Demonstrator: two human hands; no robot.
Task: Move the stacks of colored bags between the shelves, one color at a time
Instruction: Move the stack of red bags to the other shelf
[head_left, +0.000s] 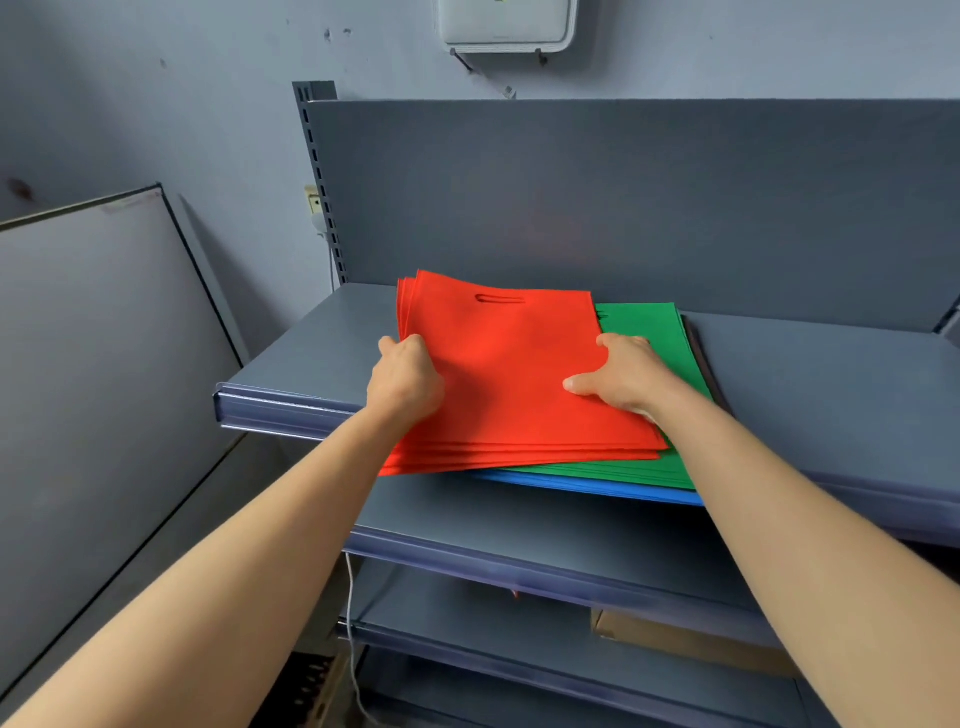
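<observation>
Top shelf (311, 338) – 3 colour stacks piled up: red stack (509, 374) uppermost and skewed, green stack (644, 322) under it, blue stack (623, 488) lowest. Held w/ 2 hands – left hand (405, 374) curled round red's left edge, right hand (623, 374) gripping its right edge, thumb on top.

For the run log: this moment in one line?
left hand: grips red bags | right hand: grips red bags | below: green bags, blue bags
</observation>
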